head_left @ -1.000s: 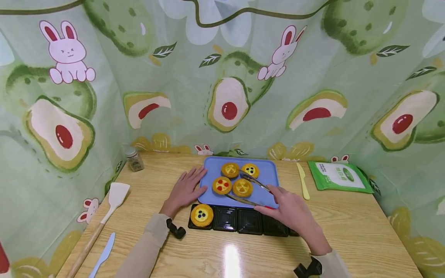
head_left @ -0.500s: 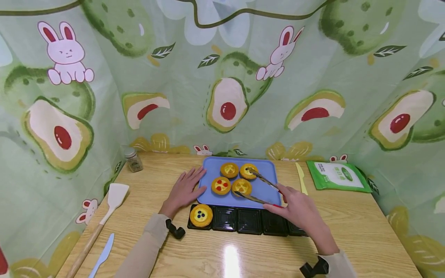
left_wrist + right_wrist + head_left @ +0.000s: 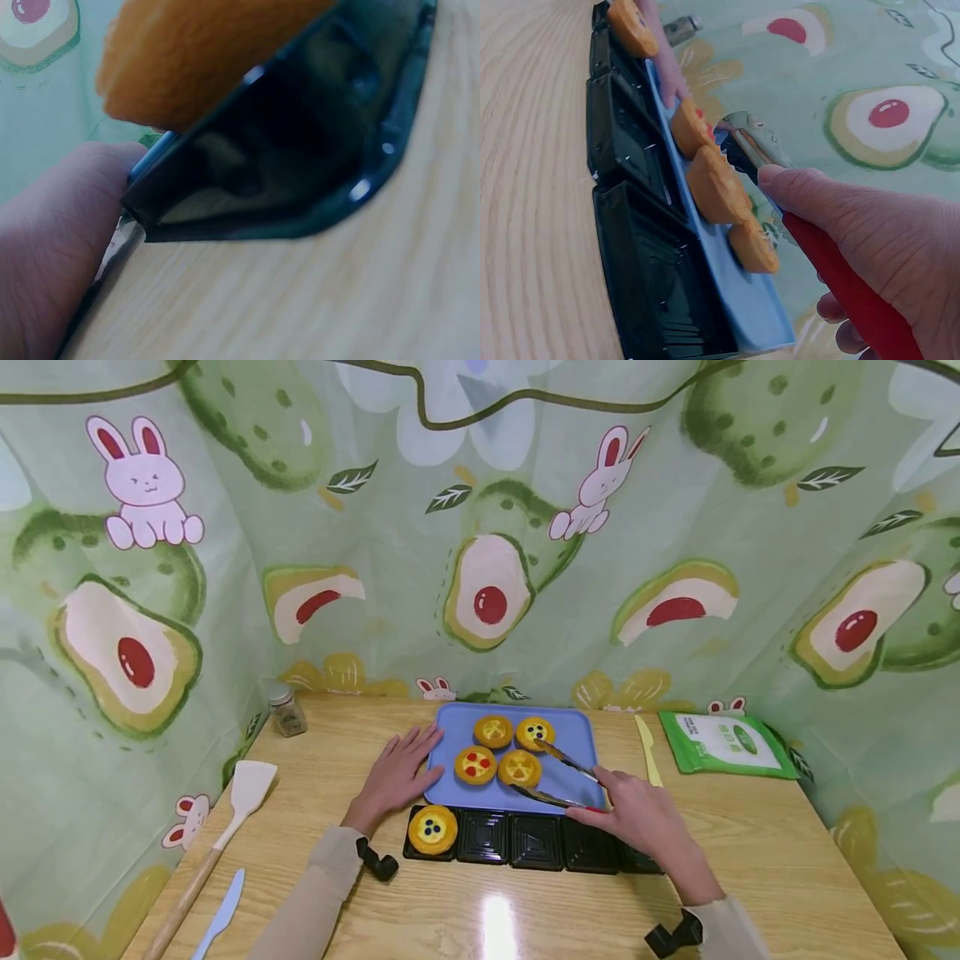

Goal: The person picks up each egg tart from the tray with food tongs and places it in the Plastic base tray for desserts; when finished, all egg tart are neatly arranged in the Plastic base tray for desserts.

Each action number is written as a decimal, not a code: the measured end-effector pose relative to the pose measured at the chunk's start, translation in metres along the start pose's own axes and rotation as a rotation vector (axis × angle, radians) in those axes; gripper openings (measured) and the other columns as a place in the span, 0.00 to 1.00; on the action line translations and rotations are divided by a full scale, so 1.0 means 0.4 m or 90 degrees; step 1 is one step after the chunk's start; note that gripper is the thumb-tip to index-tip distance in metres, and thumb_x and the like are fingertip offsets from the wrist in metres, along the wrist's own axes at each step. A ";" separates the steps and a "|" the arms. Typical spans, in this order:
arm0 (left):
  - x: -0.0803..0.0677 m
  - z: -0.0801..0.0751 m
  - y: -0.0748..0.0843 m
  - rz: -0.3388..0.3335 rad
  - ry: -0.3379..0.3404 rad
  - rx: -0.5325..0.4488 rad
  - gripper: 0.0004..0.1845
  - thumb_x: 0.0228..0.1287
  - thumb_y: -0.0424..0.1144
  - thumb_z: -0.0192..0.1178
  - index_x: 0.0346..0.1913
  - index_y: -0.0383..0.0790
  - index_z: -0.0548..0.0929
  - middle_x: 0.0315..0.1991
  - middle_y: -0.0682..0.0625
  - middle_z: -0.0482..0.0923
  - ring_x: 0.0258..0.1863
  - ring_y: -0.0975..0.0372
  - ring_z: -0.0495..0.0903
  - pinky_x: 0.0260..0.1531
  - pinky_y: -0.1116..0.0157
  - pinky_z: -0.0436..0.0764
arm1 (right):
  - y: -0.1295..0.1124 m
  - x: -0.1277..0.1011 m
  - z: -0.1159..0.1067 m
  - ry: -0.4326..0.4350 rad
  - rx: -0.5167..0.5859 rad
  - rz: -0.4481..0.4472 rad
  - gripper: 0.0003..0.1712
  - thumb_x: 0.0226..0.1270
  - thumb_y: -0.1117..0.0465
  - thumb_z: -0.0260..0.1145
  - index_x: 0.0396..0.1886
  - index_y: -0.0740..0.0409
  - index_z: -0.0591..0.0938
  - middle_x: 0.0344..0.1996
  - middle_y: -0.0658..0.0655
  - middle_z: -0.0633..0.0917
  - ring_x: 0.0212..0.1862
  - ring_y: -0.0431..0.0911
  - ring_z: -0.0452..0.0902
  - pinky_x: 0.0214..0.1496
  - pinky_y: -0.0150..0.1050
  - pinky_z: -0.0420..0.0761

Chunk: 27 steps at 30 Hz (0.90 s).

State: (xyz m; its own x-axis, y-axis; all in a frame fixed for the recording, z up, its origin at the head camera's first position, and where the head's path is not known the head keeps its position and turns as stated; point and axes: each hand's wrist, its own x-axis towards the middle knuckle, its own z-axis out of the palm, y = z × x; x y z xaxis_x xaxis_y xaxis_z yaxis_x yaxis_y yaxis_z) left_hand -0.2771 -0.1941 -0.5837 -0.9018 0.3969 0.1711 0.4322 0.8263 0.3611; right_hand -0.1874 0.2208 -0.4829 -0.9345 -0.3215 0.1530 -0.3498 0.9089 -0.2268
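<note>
While the right hand (image 3: 641, 818) grips tongs (image 3: 558, 774), their tips flank a tart (image 3: 521, 767).

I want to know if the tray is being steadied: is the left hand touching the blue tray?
Touching. The head view shows the left hand lying flat on the table with its fingertips against the left edge of the blue tray.

Four tarts (image 3: 497, 748) on tray (image 3: 576, 724); cup row (image 3: 536, 841) before it, probably touching.
</note>
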 end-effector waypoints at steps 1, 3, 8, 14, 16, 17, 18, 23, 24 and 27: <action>-0.001 0.001 0.000 0.000 -0.001 -0.002 0.40 0.77 0.66 0.47 0.85 0.55 0.55 0.84 0.59 0.49 0.84 0.51 0.48 0.80 0.43 0.46 | 0.002 0.002 0.007 -0.002 0.001 -0.003 0.49 0.58 0.21 0.67 0.60 0.58 0.84 0.24 0.49 0.79 0.20 0.39 0.66 0.16 0.36 0.64; -0.001 0.003 0.000 -0.002 -0.002 -0.002 0.40 0.77 0.66 0.46 0.85 0.55 0.55 0.85 0.58 0.49 0.84 0.51 0.48 0.80 0.43 0.46 | 0.004 0.004 0.017 0.000 0.002 -0.009 0.46 0.58 0.22 0.68 0.56 0.57 0.84 0.21 0.47 0.75 0.20 0.39 0.65 0.16 0.35 0.63; -0.001 0.007 -0.003 -0.001 0.000 0.001 0.40 0.77 0.67 0.46 0.85 0.56 0.55 0.85 0.59 0.49 0.84 0.52 0.48 0.80 0.43 0.46 | 0.006 0.011 0.036 0.006 -0.012 -0.024 0.42 0.57 0.24 0.71 0.49 0.56 0.84 0.17 0.46 0.65 0.18 0.39 0.62 0.17 0.34 0.59; -0.001 0.004 -0.003 -0.005 -0.003 0.006 0.40 0.77 0.67 0.45 0.85 0.58 0.53 0.85 0.60 0.48 0.84 0.53 0.47 0.80 0.44 0.46 | 0.004 0.026 0.048 0.009 -0.028 -0.045 0.41 0.57 0.23 0.70 0.47 0.56 0.84 0.17 0.46 0.64 0.16 0.39 0.60 0.18 0.34 0.55; -0.001 0.002 -0.002 -0.002 -0.002 0.007 0.40 0.77 0.67 0.46 0.85 0.57 0.53 0.85 0.59 0.48 0.84 0.52 0.48 0.80 0.43 0.46 | 0.004 0.031 0.052 0.011 -0.028 -0.054 0.39 0.58 0.24 0.70 0.44 0.55 0.83 0.17 0.45 0.63 0.17 0.39 0.59 0.18 0.34 0.55; 0.000 0.001 -0.002 -0.002 -0.001 0.007 0.40 0.77 0.67 0.46 0.85 0.57 0.53 0.85 0.59 0.48 0.84 0.52 0.48 0.80 0.43 0.46 | 0.004 0.033 0.054 0.011 -0.028 -0.057 0.38 0.58 0.24 0.70 0.42 0.55 0.82 0.17 0.45 0.63 0.17 0.39 0.59 0.18 0.34 0.54; 0.000 0.000 -0.001 -0.001 0.000 0.006 0.40 0.77 0.67 0.46 0.85 0.57 0.54 0.85 0.59 0.49 0.84 0.52 0.48 0.80 0.43 0.46 | 0.004 0.034 0.056 0.012 -0.030 -0.058 0.38 0.58 0.24 0.70 0.42 0.54 0.81 0.17 0.45 0.63 0.17 0.39 0.59 0.18 0.34 0.54; -0.001 -0.001 -0.001 -0.003 0.000 0.005 0.40 0.77 0.66 0.47 0.85 0.57 0.54 0.85 0.59 0.49 0.84 0.52 0.48 0.80 0.43 0.46 | 0.002 0.041 0.062 -0.002 -0.037 -0.052 0.38 0.58 0.24 0.70 0.43 0.55 0.82 0.16 0.45 0.63 0.17 0.40 0.60 0.18 0.35 0.55; -0.001 0.000 -0.001 -0.002 0.000 0.004 0.40 0.77 0.66 0.47 0.85 0.56 0.54 0.85 0.59 0.49 0.84 0.52 0.49 0.80 0.43 0.46 | 0.001 0.042 0.063 -0.007 -0.039 -0.050 0.39 0.58 0.24 0.69 0.44 0.55 0.82 0.16 0.45 0.64 0.16 0.40 0.60 0.18 0.34 0.55; -0.003 0.001 -0.002 0.004 0.005 0.000 0.40 0.77 0.65 0.48 0.85 0.55 0.56 0.84 0.57 0.50 0.84 0.51 0.50 0.79 0.42 0.47 | 0.001 0.046 0.066 -0.018 -0.048 -0.044 0.41 0.59 0.24 0.69 0.47 0.57 0.83 0.16 0.46 0.65 0.16 0.40 0.61 0.18 0.34 0.55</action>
State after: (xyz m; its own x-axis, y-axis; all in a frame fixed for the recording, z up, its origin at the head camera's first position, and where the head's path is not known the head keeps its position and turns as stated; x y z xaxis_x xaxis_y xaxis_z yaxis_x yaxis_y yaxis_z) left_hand -0.2763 -0.1951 -0.5845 -0.8993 0.3984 0.1804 0.4373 0.8242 0.3598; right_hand -0.2064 0.2080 -0.5056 -0.9104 -0.3899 0.1385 -0.4080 0.9016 -0.1438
